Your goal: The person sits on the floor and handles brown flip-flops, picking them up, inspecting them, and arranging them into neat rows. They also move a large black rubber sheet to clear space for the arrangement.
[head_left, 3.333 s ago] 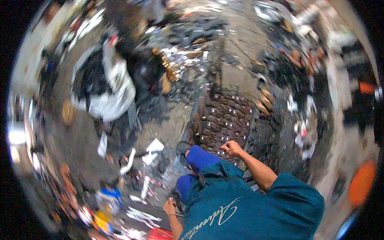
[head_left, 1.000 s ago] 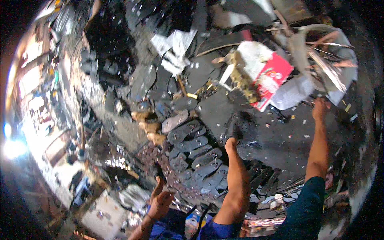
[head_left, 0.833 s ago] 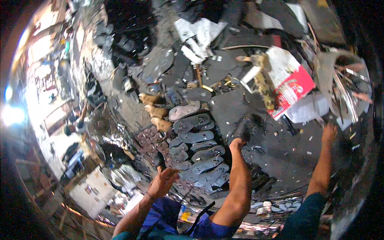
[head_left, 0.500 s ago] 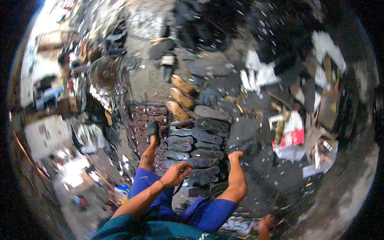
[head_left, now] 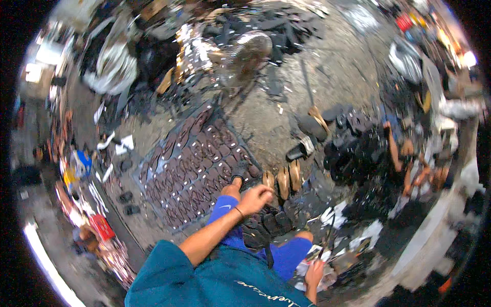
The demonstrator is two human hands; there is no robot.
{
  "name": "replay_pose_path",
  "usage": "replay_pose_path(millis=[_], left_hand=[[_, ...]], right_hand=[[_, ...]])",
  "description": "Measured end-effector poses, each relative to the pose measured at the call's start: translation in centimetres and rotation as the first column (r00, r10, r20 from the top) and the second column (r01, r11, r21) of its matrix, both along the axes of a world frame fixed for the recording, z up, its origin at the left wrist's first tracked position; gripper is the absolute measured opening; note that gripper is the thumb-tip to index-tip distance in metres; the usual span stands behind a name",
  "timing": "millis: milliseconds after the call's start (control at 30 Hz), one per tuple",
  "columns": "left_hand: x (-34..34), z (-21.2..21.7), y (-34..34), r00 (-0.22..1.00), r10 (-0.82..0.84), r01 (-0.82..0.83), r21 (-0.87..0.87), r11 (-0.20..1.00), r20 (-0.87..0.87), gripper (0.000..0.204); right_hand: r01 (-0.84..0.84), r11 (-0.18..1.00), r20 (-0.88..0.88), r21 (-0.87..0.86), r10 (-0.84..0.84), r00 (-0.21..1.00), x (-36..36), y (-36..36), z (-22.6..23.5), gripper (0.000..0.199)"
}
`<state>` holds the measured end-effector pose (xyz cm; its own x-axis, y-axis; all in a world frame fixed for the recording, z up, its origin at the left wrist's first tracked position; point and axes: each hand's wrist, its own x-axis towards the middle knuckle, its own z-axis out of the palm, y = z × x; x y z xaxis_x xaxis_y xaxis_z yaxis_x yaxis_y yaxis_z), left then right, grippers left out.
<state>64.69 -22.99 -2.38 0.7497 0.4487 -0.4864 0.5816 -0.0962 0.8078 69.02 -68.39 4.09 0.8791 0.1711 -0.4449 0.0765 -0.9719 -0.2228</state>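
My left hand (head_left: 255,197) hangs in front of my knee with its fingers loosely bent and nothing visible in it. Just beyond it, rows of dark shoe soles (head_left: 194,169) lie flat on the ground, and my foot in a dark sandal (head_left: 238,171) rests on their edge. Three tan soles (head_left: 282,180) lie beside the hand, to its right. My right hand (head_left: 313,270) is low at my side, closed around the lower end of a thin dark rod (head_left: 327,235). My blue shorts (head_left: 286,253) and teal shirt fill the lower middle.
Another person (head_left: 404,158) sits at the right among heaps of dark footwear (head_left: 353,143). A round fan (head_left: 245,48) stands at the top centre. Paper scraps (head_left: 332,215) and litter lie near my right leg. Clutter and a red box (head_left: 102,226) line the left side.
The view has swung round, so the laid-out soles now lie up and left of me. My left hand stays out over my knee. My right hand has come into view low on the right.
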Motion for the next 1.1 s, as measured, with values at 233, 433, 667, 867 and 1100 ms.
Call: replay_pose_path(millis=[233,433,667,867,1100], left_hand=[[-18.3,-5.0,14.2,0.213,0.977,-0.968,-0.136,0.209,-0.009,0.017],[-19.9,-7.4,6.3,-0.184,0.981,-0.978,0.089,-0.189,0.059,0.022],[-6.5,-11.7,4.2,-0.651,0.756,-0.759,-0.106,-0.643,0.075,0.028],[2.9,-30.1,4.8,-0.176,0.938,-0.979,-0.05,-0.2,-0.3,0.034],[10.7,-52.0,7.0,0.111,0.849,-0.659,0.602,0.452,-0.516,0.08]], right_hand=[[-0.589,0.783,0.015,0.201,0.599,0.801,18.3,35.6,4.1,0.023],[-0.93,0.304,-0.074,0.206,0.953,0.295,22.3,60.2,-0.2,0.025],[-0.918,-0.381,-0.092,0.11,0.916,-0.392,18.9,82.6,-18.1,0.025],[-0.922,-0.256,-0.303,0.289,0.889,-0.342,12.6,86.3,-42.0,0.03],[-0.721,0.317,-0.235,0.617,0.948,0.215,14.3,88.6,-70.1,0.023]])
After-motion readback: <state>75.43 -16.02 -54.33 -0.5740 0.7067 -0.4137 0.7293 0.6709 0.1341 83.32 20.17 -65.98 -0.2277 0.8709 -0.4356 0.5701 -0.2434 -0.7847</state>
